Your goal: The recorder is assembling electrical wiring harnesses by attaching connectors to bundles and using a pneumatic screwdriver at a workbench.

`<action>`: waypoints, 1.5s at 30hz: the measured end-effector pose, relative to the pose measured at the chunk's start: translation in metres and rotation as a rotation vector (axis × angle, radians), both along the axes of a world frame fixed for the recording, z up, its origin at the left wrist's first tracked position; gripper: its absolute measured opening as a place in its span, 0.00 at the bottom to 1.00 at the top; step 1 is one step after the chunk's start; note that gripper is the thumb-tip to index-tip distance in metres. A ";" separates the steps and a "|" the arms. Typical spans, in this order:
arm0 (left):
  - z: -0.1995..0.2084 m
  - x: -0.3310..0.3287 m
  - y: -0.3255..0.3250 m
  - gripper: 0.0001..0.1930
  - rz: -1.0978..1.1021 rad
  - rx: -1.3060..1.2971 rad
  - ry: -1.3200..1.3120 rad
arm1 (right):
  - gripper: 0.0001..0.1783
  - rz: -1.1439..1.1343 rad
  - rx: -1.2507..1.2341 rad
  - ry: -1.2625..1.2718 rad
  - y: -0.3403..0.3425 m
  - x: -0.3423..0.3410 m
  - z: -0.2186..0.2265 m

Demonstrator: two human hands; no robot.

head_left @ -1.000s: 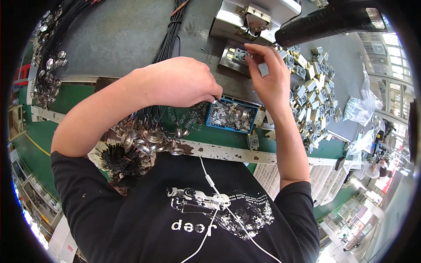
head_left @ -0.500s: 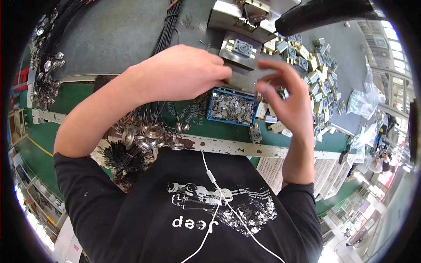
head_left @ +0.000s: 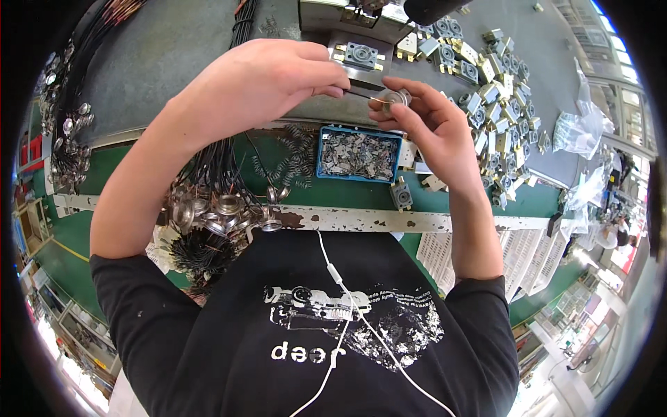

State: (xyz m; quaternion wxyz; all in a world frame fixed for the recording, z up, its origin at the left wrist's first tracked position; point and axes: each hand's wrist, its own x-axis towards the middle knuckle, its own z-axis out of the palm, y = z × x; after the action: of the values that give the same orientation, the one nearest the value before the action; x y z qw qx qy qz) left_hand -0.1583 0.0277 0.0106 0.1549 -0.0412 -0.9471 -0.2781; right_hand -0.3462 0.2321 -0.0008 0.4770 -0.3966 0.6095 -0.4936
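Note:
My right hand [head_left: 438,132] grips a round metal cap [head_left: 396,101] between thumb and fingers, above the blue tray. A thin dark wire [head_left: 359,93] runs from the cap to the pinched fingertips of my left hand [head_left: 295,75]. Just beyond my hands, a grey square switch-like block [head_left: 361,53] with brass terminals sits on a metal fixture [head_left: 360,75]. Small metal pieces fill the blue tray [head_left: 322,154] below, and loose coil springs [head_left: 300,149] lie to its left.
Grey and cream blocks [head_left: 497,115] with brass terminals are heaped on the right. Black wires with round metal caps [head_left: 228,203] hang over the front edge at left. A machine [head_left: 333,17] and a thick black tube [head_left: 434,8] stand at the back.
My right hand has moved left and up toward my left hand, and the cap and wire now show between them. The view has shifted, so the bench appears displaced.

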 end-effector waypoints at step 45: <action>-0.012 -0.001 0.007 0.13 0.066 -0.352 0.083 | 0.19 0.315 0.174 0.205 -0.038 -0.003 0.015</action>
State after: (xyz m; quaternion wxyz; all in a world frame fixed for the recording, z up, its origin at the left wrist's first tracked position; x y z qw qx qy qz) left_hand -0.1590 0.0352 -0.0014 0.1934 -0.0480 -0.9747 -0.1009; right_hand -0.3492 0.1945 0.0146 0.5163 -0.4924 0.6258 -0.3153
